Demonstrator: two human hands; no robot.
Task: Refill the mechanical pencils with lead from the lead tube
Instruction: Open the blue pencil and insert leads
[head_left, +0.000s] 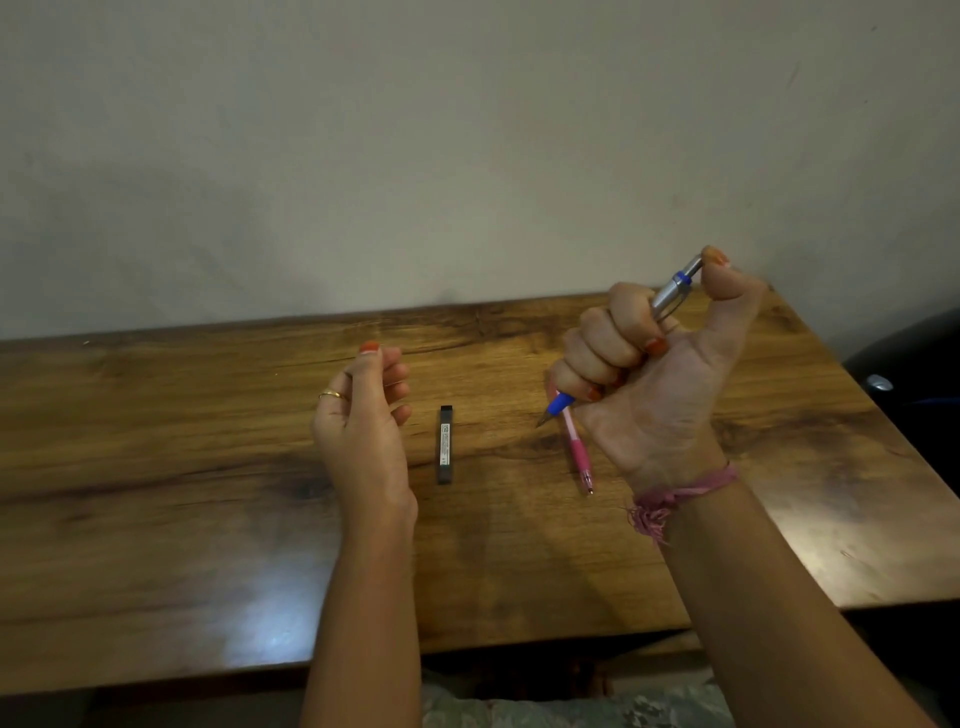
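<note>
At right of centre in the frame, the right hand (639, 358) is wrapped in a fist around a blue-and-silver mechanical pencil (670, 296), its thumb pressing on the silver cap end at the top while the blue grip and metal tip poke out below the little finger. The left hand (363, 410) hovers at centre left, fingers loosely curled and holding nothing. Between the hands, the dark lead tube (445, 444) lies flat on the wooden table (182, 467), lengthwise toward the viewer. A pink mechanical pencil (579, 452) lies on the table just below the right hand, partly hidden by it.

The pencils look light and rigid, easily held round the barrel, with the cap worked by a thumb. The lead tube is likely light, smooth plastic, best pinched by its long sides. The leads inside would be thin and brittle, so they probably call for a gentle tip-out and fingertip handling rather than any squeeze.
</note>
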